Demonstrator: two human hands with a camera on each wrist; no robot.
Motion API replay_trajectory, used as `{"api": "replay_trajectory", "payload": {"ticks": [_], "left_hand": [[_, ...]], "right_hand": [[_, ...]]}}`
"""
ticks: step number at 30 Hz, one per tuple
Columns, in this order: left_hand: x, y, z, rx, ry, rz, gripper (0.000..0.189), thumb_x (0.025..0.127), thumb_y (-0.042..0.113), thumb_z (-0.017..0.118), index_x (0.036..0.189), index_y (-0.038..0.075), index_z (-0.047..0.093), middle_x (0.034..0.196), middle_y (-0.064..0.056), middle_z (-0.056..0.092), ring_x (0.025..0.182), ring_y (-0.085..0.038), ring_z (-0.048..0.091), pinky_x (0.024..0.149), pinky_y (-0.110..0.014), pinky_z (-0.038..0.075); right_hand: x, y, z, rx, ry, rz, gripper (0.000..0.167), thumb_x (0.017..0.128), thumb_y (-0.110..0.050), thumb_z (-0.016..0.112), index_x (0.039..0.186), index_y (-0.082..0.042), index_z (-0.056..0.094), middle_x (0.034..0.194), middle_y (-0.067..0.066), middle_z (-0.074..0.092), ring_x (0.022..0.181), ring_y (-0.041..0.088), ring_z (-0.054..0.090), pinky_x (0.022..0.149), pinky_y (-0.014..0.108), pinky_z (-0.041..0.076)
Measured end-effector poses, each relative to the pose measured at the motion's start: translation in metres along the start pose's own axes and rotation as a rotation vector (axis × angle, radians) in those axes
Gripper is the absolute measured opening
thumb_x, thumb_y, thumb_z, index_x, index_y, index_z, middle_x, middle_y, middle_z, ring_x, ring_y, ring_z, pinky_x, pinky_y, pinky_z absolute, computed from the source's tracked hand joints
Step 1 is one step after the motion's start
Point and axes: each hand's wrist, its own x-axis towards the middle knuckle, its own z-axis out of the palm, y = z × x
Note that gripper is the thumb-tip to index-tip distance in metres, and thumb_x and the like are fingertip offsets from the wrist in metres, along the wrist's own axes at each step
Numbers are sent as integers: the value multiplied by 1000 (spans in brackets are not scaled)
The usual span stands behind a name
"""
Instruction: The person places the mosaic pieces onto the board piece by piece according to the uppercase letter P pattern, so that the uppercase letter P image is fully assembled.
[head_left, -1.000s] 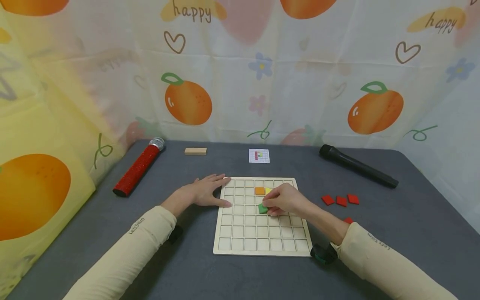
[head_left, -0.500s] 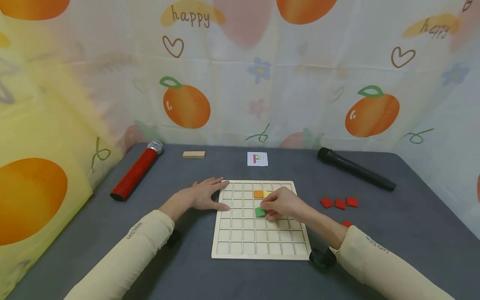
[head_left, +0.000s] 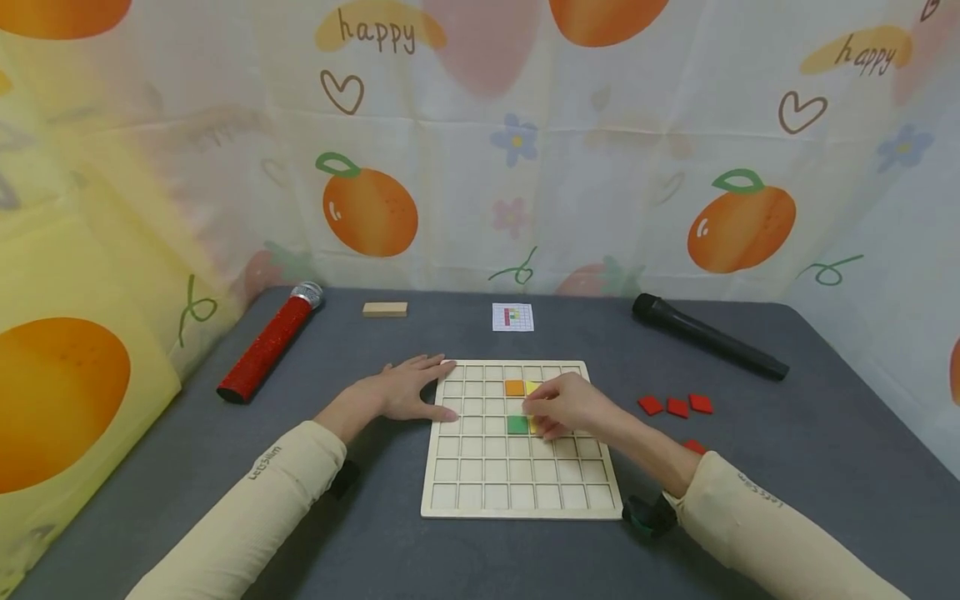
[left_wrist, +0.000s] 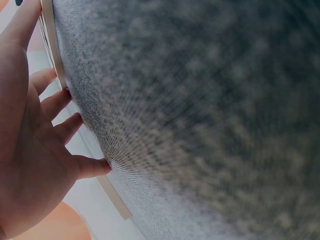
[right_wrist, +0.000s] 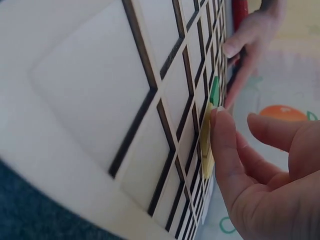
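Observation:
A pale wooden grid board (head_left: pixel 465 496) lies on the table. My left hand (head_left: pixel 405 392) rests at its left edge, fingers spread, thumb over the frame. A green tile (head_left: pixel 517 425) lies flat in a cell, also seen edge-on as a green tile (right_wrist: pixel 215 91) in the right wrist view. Beside it sits a yellow tile (head_left: pixel 534 426), partly hidden by my right hand (head_left: pixel 573 406). One right fingertip is at the green and yellow tiles; thumb and forefinger stand apart with nothing between them. Higher up are an orange tile (head_left: pixel 514 388) and another yellow tile (head_left: pixel 532 387), partly covered.
Several red tiles (head_left: pixel 677 407) lie right of the board, one partly behind the right forearm. Behind the board are a small patterned card (head_left: pixel 513 317) and a wooden block (head_left: pixel 385 310). A red microphone (head_left: pixel 266 350) lies left, a black microphone (head_left: pixel 708 337) right.
The green tile has gone from tilted under my right fingertips to flat in its cell, and those fingers have let go of it. My left hand stays at the board's edge.

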Motion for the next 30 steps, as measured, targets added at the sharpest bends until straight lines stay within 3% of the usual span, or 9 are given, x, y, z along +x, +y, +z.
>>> {"api": "replay_trajectory", "payload": {"ticks": [3,9,13,21,30], "left_hand": [[0,0,0,-3,1,3,96,81,69,57,154,21,20,158,-8,14,143,-33,9,105,-67,11],[-1,0,0,-11,-6,9,96,81,70,57,154,20,19,158,-8,14,143,-33,8,105,-67,10],[0,-1,1,-4,0,11,96,81,70,57,154,20,19,158,-8,14,143,-33,9,104,-67,11],[0,-2,0,-2,-5,15,96,81,70,57,154,20,19,158,-9,13,143,-34,8,104,-68,11],[0,-1,0,4,-6,10,95,82,69,57,154,19,20,158,-9,14,143,-34,9,104,-68,11]], "right_hand": [[-1,2,-5,15,-29,-15,21,91,-11,66,107,2,69,78,11,63,62,17,61,60,28,55],[-1,13,-21,114,-186,-99,33,94,-19,63,116,5,63,86,14,63,71,20,62,68,32,55],[-2,18,-32,146,-225,-107,37,96,-24,60,121,3,60,93,14,62,80,22,62,74,34,55],[-8,27,-60,189,-206,-104,45,101,-25,51,133,6,50,102,14,61,88,21,59,78,31,51],[-11,45,-95,247,-86,-77,60,99,-37,51,137,9,43,101,13,61,87,20,60,82,29,51]]}}
